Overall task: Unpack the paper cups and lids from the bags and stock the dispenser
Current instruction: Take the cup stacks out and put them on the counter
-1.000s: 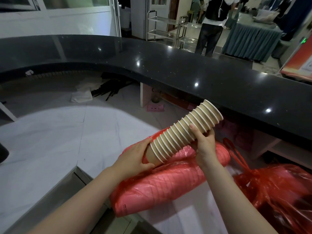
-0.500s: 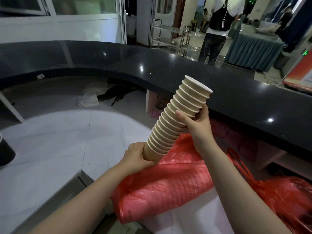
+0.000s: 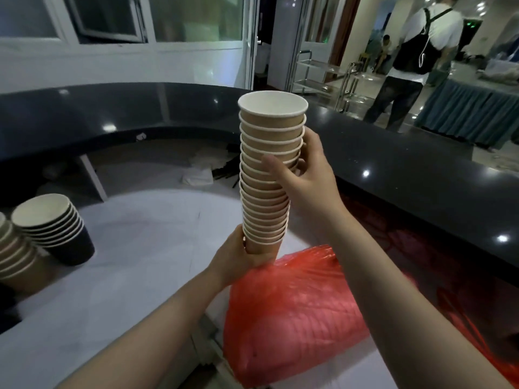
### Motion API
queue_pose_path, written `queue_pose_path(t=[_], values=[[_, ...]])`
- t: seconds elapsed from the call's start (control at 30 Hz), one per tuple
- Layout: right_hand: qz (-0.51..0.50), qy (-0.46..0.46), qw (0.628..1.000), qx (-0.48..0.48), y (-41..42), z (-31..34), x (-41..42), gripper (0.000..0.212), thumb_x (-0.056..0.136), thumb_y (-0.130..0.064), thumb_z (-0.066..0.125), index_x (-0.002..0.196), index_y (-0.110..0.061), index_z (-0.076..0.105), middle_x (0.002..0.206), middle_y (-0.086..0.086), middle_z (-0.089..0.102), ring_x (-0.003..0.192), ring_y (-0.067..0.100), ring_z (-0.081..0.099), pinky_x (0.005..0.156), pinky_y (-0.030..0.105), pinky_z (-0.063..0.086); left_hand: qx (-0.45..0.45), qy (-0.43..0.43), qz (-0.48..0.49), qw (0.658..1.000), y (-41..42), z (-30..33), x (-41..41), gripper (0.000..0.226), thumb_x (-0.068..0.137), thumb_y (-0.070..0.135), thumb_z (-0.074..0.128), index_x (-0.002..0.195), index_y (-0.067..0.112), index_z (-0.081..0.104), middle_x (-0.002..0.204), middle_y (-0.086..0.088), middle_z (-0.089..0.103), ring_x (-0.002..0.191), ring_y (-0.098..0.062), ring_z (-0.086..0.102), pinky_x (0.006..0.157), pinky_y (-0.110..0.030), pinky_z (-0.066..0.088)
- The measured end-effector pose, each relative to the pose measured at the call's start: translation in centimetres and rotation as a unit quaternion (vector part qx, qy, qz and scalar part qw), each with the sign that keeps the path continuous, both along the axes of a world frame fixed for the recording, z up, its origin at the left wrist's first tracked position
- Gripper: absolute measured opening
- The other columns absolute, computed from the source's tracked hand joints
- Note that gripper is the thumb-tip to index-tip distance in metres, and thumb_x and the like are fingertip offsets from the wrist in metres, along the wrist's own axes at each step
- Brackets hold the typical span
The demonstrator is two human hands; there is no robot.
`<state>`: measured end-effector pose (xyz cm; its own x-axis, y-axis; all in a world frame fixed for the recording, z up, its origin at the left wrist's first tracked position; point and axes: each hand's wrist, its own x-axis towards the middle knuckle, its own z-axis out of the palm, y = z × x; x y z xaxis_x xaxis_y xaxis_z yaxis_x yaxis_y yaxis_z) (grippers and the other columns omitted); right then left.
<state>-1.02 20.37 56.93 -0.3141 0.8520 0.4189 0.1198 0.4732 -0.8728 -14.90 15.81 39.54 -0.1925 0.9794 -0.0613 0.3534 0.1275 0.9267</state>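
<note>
A tall stack of brown paper cups (image 3: 266, 153) with white rims stands upright in the air in front of me, mouths up. My left hand (image 3: 238, 255) grips the bottom cup from below. My right hand (image 3: 306, 175) wraps round the stack's middle from the right, thumb across the front. Under the stack lies a red plastic bag (image 3: 292, 313) with ribbed rows of more cups showing through it. I see no dispenser.
On the white counter (image 3: 134, 265) at the left stand a black cup stack (image 3: 59, 226) and a brown cup stack (image 3: 14, 259). A dark curved bar top (image 3: 407, 175) runs behind. Another red bag (image 3: 477, 332) lies at the right. A person (image 3: 412, 57) stands beyond the bar.
The cup stack has swung from lying slanted over the red bag to standing upright, and both hands have lifted it higher. My view has shifted left, bringing the two cup stacks into sight.
</note>
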Motion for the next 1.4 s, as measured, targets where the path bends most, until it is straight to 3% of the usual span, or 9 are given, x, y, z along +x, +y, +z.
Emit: queue_pose_path(t=[0.13,0.23,0.4,0.57,0.7,0.8,1.03,1.17,1.4], values=[[0.03,-0.071,0.995,0.058,-0.7,0.7,-4.2,0.075,0.081,-0.053,0.073,0.143,-0.031,0.036,0.125,-0.014,0.062,0.111,0.002,0.061,0.095,0.037,0.055,-0.006,-0.014,-0.011,1.0,-0.2,0.1,-2.4,0.095,0.064,0.057,0.083,0.142,0.029,0.037,0.126,0.012,0.061,0.104,-0.007,0.064,0.091,-0.033,0.056],[0.058,-0.085,0.993,0.052,-0.7,0.2,-7.0,0.075,0.084,-0.05,0.071,0.146,-0.03,0.033,0.128,-0.013,0.059,0.113,0.004,0.06,0.095,0.033,0.055,-0.014,0.026,0.035,0.999,-0.8,-0.5,-4.8,0.099,0.057,0.067,0.077,0.14,0.024,0.042,0.124,0.007,0.063,0.108,-0.016,0.063,0.092,-0.038,0.055],[0.093,-0.065,0.993,0.016,-0.3,-1.7,-11.3,0.075,0.085,-0.045,0.072,0.146,-0.03,0.031,0.119,-0.025,0.055,0.109,-0.004,0.059,0.09,0.02,0.053,-0.037,0.04,0.106,0.993,-2.0,-2.0,-10.1,0.078,0.074,0.043,0.08,0.141,0.026,0.042,0.131,0.003,0.061,0.112,-0.023,0.062,0.09,-0.041,0.056],[0.121,-0.013,0.993,-0.013,-0.5,-4.7,-16.6,0.07,0.087,-0.037,0.073,0.145,-0.026,0.035,0.125,-0.022,0.057,0.115,-0.005,0.057,0.094,0.022,0.051,-0.023,0.015,0.177,0.984,-4.6,-2.9,-15.5,0.074,0.068,0.057,0.072,0.131,0.029,0.048,0.117,0.007,0.066,0.102,-0.017,0.064,0.087,-0.041,0.055],[0.135,0.013,0.991,-0.023,-0.8,-6.7,-20.7,0.066,0.085,-0.036,0.07,0.142,-0.028,0.038,0.127,-0.016,0.059,0.118,0.0,0.057,0.099,0.031,0.051,-0.027,0.021,0.205,0.978,-5.8,-4.0,-19.0,0.063,0.08,0.038,0.078,0.132,0.023,0.045,0.115,0.002,0.065,0.098,-0.017,0.063,0.076,-0.029,0.049],[0.142,0.017,0.989,-0.025,-0.9,-8.0,-23.9,0.067,0.085,-0.031,0.07,0.144,-0.022,0.039,0.126,-0.017,0.059,0.118,0.003,0.058,0.1,0.041,0.051,-0.029,0.029,0.234,0.971,-6.2,-4.3,-21.3,0.07,0.068,0.054,0.071,0.126,0.021,0.051,0.108,0.001,0.066,0.091,-0.014,0.063,0.073,-0.027,0.045],[0.139,0.006,0.99,-0.01,-1.1,-8.7,-29.2,0.064,0.084,-0.033,0.071,0.131,-0.054,0.033,0.132,-0.014,0.057,0.122,0.004,0.055,0.102,0.044,0.049,-0.017,0.026,0.269,0.963,-5.5,-6.1,-25.5,0.065,0.082,0.026,0.076,0.137,0.015,0.042,0.123,-0.006,0.06,0.114,-0.028,0.06,0.099,-0.047,0.05],[0.143,0.009,0.99,-0.018,-0.5,-8.9,-31.5,0.064,0.085,-0.029,0.071,0.139,-0.037,0.037,0.131,-0.01,0.058,0.119,0.007,0.057,0.1,0.045,0.051,0.026,0.037,0.305,0.951,-4.7,-7.5,-26.4,0.079,0.077,0.052,0.061,0.142,0.017,0.035,0.138,-0.011,0.052,0.125,-0.03,0.053,0.103,-0.052,0.045],[0.154,-0.006,0.988,-0.002,-0.4,-8.6,-35.4,0.067,0.087,-0.027,0.073,0.142,-0.026,0.035,0.132,-0.007,0.057,0.119,0.005,0.056,0.1,0.037,0.051,0.067,0.065,0.341,0.935,-5.4,-7.9,-23.8,0.072,0.088,0.024,0.067,0.148,0.009,0.029,0.15,-0.012,0.036,0.139,-0.028,0.037,0.113,-0.049,0.034]])
